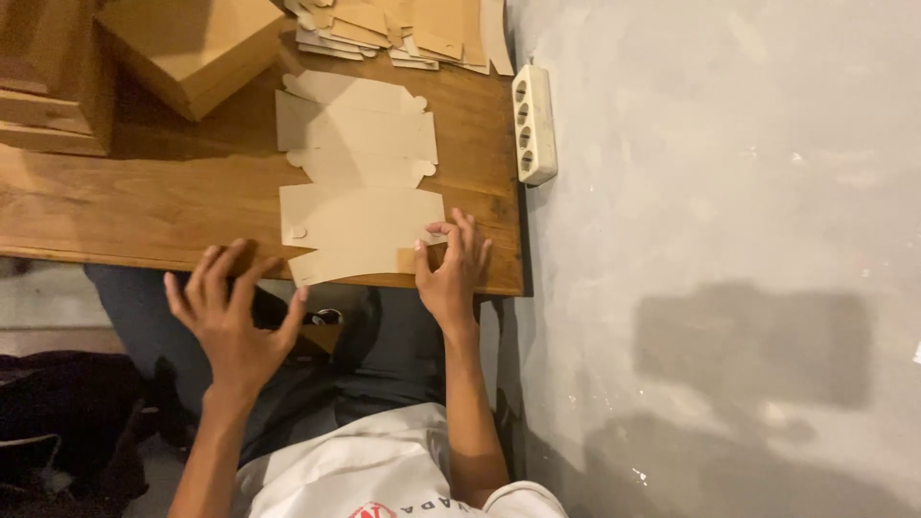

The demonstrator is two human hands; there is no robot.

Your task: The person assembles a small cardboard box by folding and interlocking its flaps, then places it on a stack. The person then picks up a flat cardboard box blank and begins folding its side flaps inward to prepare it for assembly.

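The right hand point(451, 273) pinches the near edge of a flat tan cardboard blank point(360, 230) on the wooden bench point(144, 206); the left hand point(230, 312) hovers spread. A folded brown box point(197, 48) sits behind.

L hand point(230, 312): lower left of frame, palm down, fingers spread wide, tips pointing up-frame, thumb out toward centre; nothing gripped. L forearm bare, runs down to bottom edge.
R hand point(449, 273): centre frame, fingers loosely curled, thumb and index tips close together, pinch-like. R wrist straight; forearm bare, drops to bottom centre, elbow near white sleeve.
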